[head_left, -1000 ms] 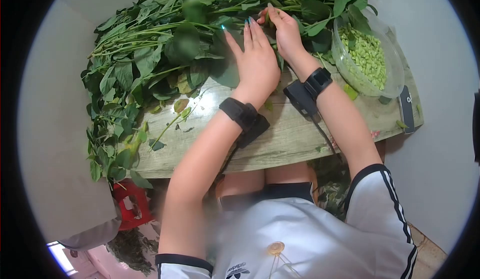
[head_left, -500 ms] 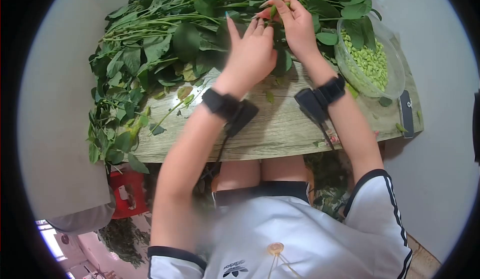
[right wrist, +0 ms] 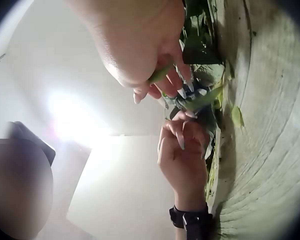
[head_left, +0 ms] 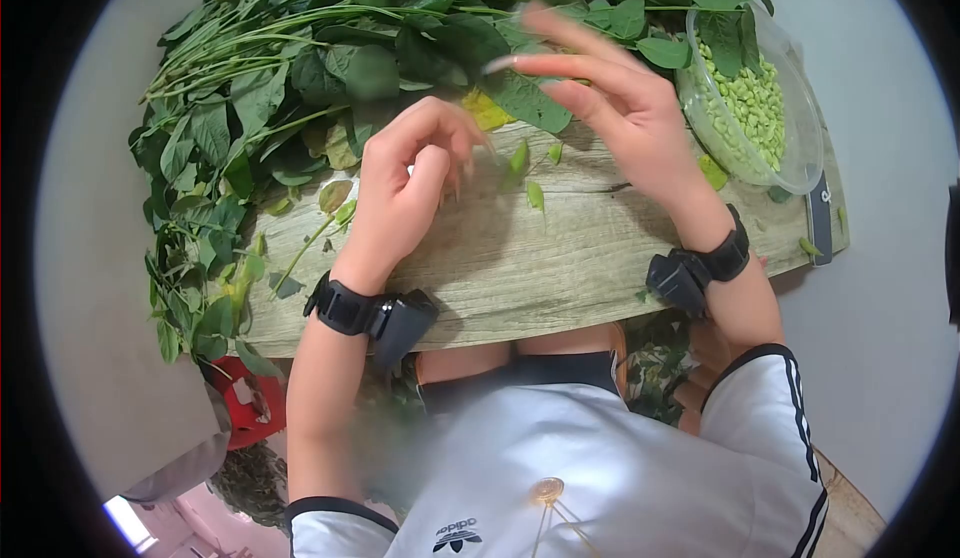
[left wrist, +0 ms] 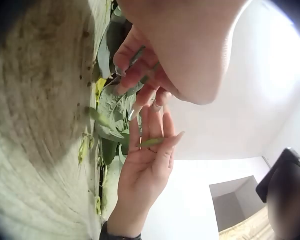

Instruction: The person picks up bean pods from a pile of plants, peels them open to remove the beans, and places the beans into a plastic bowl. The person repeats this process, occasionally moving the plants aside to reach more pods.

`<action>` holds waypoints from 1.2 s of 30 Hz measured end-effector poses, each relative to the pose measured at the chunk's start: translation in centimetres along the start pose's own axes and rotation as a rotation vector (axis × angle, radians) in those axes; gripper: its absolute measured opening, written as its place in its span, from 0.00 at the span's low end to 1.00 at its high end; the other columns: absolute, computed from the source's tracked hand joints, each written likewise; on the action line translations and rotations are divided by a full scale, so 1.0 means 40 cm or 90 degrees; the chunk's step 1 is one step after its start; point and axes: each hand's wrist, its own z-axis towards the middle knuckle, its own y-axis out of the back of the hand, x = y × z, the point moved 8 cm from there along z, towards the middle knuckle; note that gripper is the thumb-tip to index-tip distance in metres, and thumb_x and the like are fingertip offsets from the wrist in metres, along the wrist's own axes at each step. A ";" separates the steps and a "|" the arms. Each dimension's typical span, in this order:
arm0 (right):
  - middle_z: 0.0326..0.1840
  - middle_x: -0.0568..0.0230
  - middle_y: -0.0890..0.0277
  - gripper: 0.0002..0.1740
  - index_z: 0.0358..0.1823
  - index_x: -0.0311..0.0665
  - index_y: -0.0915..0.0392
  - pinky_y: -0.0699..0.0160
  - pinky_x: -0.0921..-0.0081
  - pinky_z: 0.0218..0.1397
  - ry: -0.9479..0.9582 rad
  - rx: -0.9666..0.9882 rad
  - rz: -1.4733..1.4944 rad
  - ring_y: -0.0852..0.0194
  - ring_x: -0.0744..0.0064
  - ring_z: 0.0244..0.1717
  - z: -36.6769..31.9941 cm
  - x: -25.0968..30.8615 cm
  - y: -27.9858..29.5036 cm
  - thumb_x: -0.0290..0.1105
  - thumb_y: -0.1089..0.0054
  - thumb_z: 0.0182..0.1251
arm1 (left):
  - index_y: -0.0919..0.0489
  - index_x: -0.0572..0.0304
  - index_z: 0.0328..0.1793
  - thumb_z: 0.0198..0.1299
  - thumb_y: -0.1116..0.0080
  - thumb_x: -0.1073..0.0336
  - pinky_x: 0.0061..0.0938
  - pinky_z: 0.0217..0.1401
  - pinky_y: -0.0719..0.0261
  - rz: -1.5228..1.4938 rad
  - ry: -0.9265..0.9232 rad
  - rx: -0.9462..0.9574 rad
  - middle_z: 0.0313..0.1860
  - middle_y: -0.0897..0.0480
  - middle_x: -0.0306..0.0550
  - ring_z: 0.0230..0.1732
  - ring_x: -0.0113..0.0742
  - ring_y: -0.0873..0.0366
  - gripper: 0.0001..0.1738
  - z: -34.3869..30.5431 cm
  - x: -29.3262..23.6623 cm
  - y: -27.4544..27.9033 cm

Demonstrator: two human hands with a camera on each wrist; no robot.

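My right hand [head_left: 640,128] is raised over the right part of the table, fingers extended. A green bean pod [left wrist: 151,143] lies across its fingers, with the thumb against it. My left hand [head_left: 400,178] hovers over the table's middle, fingers loosely bent and thumb apart. Blurred in the right wrist view, a green pod [right wrist: 204,101] shows near the left fingertips. Below and between the hands, several green pods [head_left: 536,196] lie on the wooden table [head_left: 540,268]. Leafy bean plants [head_left: 290,68] are heaped along the far side, beyond both hands.
A clear plastic bowl [head_left: 812,148] of shelled green beans [head_left: 752,108] stands at the right, leaves overhanging it. A dark flat object [head_left: 820,223] lies by the table's right edge. Stems and leaves spill down the left side, above a red stool [head_left: 250,403].
The hands have come back from the plant heap and moved apart, left hand leftward, right hand rightward. Green pods now show on the table between them.
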 end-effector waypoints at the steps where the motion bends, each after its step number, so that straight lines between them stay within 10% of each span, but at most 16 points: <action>1: 0.54 0.58 0.22 0.14 0.55 0.45 0.15 0.24 0.79 0.48 -0.005 -0.001 0.000 0.26 0.75 0.46 0.002 0.003 0.006 0.32 0.40 0.71 | 0.24 0.67 0.36 0.56 0.61 0.78 0.19 0.30 0.29 -0.013 0.021 0.014 0.39 0.18 0.43 0.27 0.23 0.27 0.11 0.001 0.008 -0.003; 3: 0.49 0.62 0.26 0.15 0.56 0.48 0.15 0.28 0.82 0.44 0.129 -0.101 -0.138 0.32 0.78 0.43 0.001 0.061 0.042 0.33 0.38 0.70 | 0.23 0.65 0.41 0.60 0.60 0.75 0.17 0.28 0.29 -0.027 0.015 0.034 0.40 0.17 0.42 0.27 0.21 0.27 0.12 0.000 0.015 -0.024; 12: 0.41 0.69 0.18 0.15 0.55 0.37 0.17 0.29 0.79 0.45 -0.286 0.047 0.236 0.27 0.79 0.41 -0.056 -0.016 -0.065 0.33 0.42 0.73 | 0.23 0.63 0.46 0.76 0.60 0.45 0.13 0.16 0.32 -0.307 0.266 0.157 0.29 0.18 0.41 0.17 0.20 0.29 0.27 -0.039 0.051 -0.105; 15: 0.42 0.63 0.19 0.17 0.57 0.37 0.18 0.28 0.75 0.48 -0.053 0.116 -0.027 0.27 0.71 0.42 -0.039 0.027 -0.069 0.32 0.39 0.69 | 0.24 0.63 0.44 0.77 0.59 0.47 0.12 0.14 0.34 -0.333 0.251 0.158 0.27 0.19 0.41 0.15 0.19 0.29 0.25 -0.040 0.061 -0.097; 23: 0.44 0.62 0.22 0.15 0.52 0.37 0.18 0.30 0.69 0.54 -0.209 0.036 0.063 0.28 0.64 0.47 -0.051 0.006 -0.070 0.34 0.37 0.67 | 0.24 0.63 0.45 0.77 0.57 0.55 0.12 0.16 0.33 -0.236 0.185 0.090 0.29 0.18 0.41 0.17 0.18 0.27 0.19 -0.035 0.020 -0.075; 28: 0.44 0.57 0.22 0.17 0.57 0.35 0.23 0.26 0.69 0.49 0.122 0.056 -0.215 0.25 0.61 0.43 -0.037 0.076 -0.056 0.30 0.40 0.68 | 0.23 0.64 0.47 0.77 0.57 0.56 0.13 0.17 0.32 -0.211 0.203 0.122 0.32 0.17 0.42 0.18 0.18 0.26 0.18 -0.041 0.017 -0.097; 31: 0.44 0.54 0.24 0.14 0.53 0.28 0.25 0.26 0.71 0.49 -0.071 -0.029 0.006 0.26 0.56 0.46 -0.060 0.038 -0.042 0.30 0.47 0.73 | 0.24 0.63 0.41 0.78 0.58 0.56 0.15 0.21 0.32 -0.118 0.103 0.034 0.28 0.19 0.39 0.19 0.19 0.29 0.19 -0.038 0.009 -0.060; 36: 0.38 0.53 0.27 0.09 0.42 0.29 0.26 0.26 0.66 0.43 0.030 0.136 -0.184 0.26 0.54 0.41 -0.057 0.071 -0.095 0.28 0.42 0.68 | 0.26 0.62 0.37 0.77 0.56 0.54 0.16 0.22 0.35 -0.158 0.112 0.091 0.23 0.24 0.37 0.19 0.20 0.31 0.20 -0.047 0.028 -0.071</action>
